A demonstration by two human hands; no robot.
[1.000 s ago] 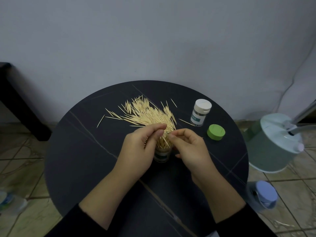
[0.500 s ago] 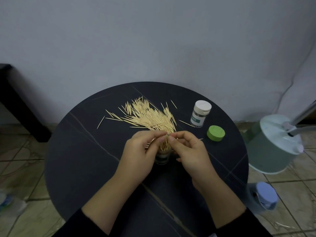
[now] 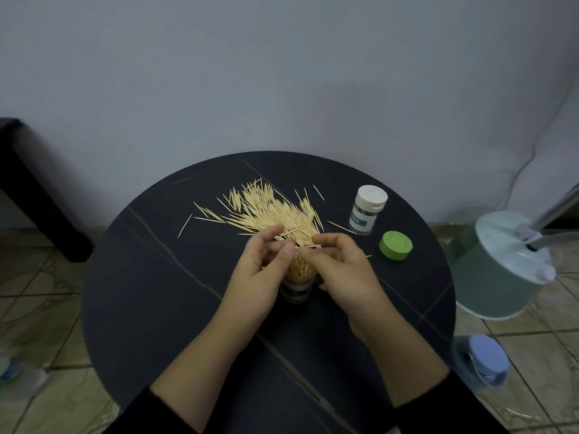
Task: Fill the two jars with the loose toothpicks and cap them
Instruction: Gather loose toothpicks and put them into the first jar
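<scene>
Round black tabletop [image 3: 163, 308] with thin pale veins, seen from the head view. Open jar [image 3: 297, 289] stands upright at about the middle of the tabletop, between the two hands, its mouth packed with upright sticks that fan out a bit. Left hand [image 3: 257, 281] is just left of the jar, fingers curled, thumb and forefinger tips closed together over the jar mouth. It looks like a pinch on the sticks there, but the contact is partly hidden. Right hand [image 3: 343, 270] is just right of the jar, fingers curled narrow, thumb and forefinger pinching a few toothpicks [image 3: 315, 245] that lie roughly level above the jar mouth. Fingertips of both hands nearly meet over the jar. Loose toothpicks [image 3: 266, 209] lie in a spread pile on the far half of the tabletop, just beyond the hands, with strays scattered toward the left edge and a couple toward the right. Capped jar [image 3: 365, 219] stands upright at the far right of the tabletop, white lid [image 3: 372, 197] on, teal label facing the camera. Green cap [image 3: 395, 245] lies flat near the right edge, just nearer than the capped jar, not touching it and well apart from the open jar. Dark sleeves [image 3: 147, 415] are at the near edge. Off the tabletop, on the tiled floor to the right, are a pale green appliance [image 3: 501, 277] and a bottle with a lavender top [image 3: 484, 360].
</scene>
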